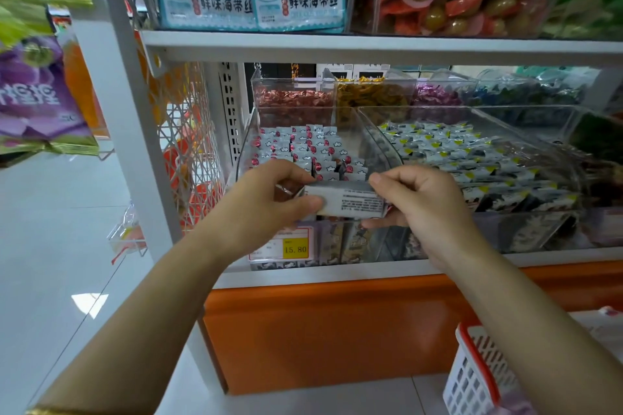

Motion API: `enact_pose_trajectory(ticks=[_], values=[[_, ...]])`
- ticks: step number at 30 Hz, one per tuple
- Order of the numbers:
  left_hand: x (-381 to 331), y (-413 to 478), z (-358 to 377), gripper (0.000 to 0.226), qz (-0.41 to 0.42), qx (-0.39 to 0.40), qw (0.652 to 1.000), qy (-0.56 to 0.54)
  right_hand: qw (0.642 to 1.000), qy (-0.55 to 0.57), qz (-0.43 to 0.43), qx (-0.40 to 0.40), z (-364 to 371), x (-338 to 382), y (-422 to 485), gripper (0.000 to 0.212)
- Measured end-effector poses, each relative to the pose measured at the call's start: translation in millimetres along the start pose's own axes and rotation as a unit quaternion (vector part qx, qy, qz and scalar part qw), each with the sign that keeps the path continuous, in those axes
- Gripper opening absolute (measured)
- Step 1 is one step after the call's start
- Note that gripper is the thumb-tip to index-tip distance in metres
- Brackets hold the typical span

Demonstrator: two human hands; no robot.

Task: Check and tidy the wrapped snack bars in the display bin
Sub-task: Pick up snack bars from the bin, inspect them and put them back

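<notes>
Both hands pinch one snack bar (350, 200), the left hand (269, 194) at its left end, the right hand (416, 199) at its right, its pale printed back facing up, level above the front edge of the clear display bin (244, 138) of matching bars.

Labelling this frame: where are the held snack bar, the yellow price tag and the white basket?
snack bar (350, 203): head view, printed wrapper face.
yellow price tag (295, 249): head view, the 15.80 digits.
white basket (472, 379): head view, slotted side wall.
</notes>
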State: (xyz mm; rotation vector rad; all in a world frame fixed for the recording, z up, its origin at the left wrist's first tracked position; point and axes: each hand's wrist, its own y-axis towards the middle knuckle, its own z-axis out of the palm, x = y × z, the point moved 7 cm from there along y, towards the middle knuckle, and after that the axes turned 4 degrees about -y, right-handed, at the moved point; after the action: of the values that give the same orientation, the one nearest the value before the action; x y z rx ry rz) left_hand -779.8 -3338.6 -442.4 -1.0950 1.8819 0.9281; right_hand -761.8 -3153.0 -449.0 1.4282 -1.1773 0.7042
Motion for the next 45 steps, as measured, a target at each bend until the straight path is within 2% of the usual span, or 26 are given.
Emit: enact_pose_trajectory(ticks=[4, 13, 17, 20, 24, 28, 31, 33, 35, 38, 41, 45], values=[[0, 0, -5, 0.020, -0.001, -0.013, 0.999, -0.033, 0.996, 0.015, 0.024, 0.085, 2, 3, 2, 0.020], [-1, 2, -1, 0.021, 0.013, -0.016, 0.999, -0.043, 0.997, 0.020, 0.013, 0.079, -5, 3, 6, 0.017], [1, 4, -1, 0.021, 0.020, -0.089, 0.996, -0.023, 0.996, 0.082, 0.019, 0.018, -3, -2, 4, 0.013], [5, 3, -6, 0.018, 0.005, -0.181, 0.983, -0.038, 0.990, 0.139, 0.024, 0.024, 11, -3, 0, 0.040], [5, 5, -9, 0.020, 0.000, -0.225, 0.973, -0.042, 0.999, -0.033, -0.029, 0.007, 22, 4, -1, 0.045], [-4, 19, -10, 0.028, 0.022, -0.201, 0.979, 0.023, 0.997, -0.031, -0.047, -0.060, 9, 12, 16, 0.037], [0, 51, -22, 0.035, 0.000, -0.188, 0.971, 0.147, 0.988, -0.089, -0.063, -0.111, -6, 19, 45, 0.017], [11, 82, -24, 0.037, -0.026, -0.137, 0.962, 0.234, 0.986, -0.109, -0.049, -0.117, -7, 14, 69, 0.007], [23, 110, -21, 0.033, -0.042, -0.080, 0.946, 0.311, 0.987, -0.101, -0.032, -0.117, -5, 7, 90, 0.015], [43, 147, -10, 0.053, -0.062, 0.002, 0.919, 0.390, 0.990, -0.082, -0.019, -0.117, -2, 1, 112, 0.014], [54, 168, 0, 0.061, -0.053, 0.039, 0.888, 0.455, 0.989, -0.085, -0.007, -0.118, -2, -6, 125, 0.018], [74, 177, 7, 0.065, -0.074, 0.084, 0.867, 0.485, 0.986, -0.111, -0.005, -0.123, -2, -8, 137, 0.022]])
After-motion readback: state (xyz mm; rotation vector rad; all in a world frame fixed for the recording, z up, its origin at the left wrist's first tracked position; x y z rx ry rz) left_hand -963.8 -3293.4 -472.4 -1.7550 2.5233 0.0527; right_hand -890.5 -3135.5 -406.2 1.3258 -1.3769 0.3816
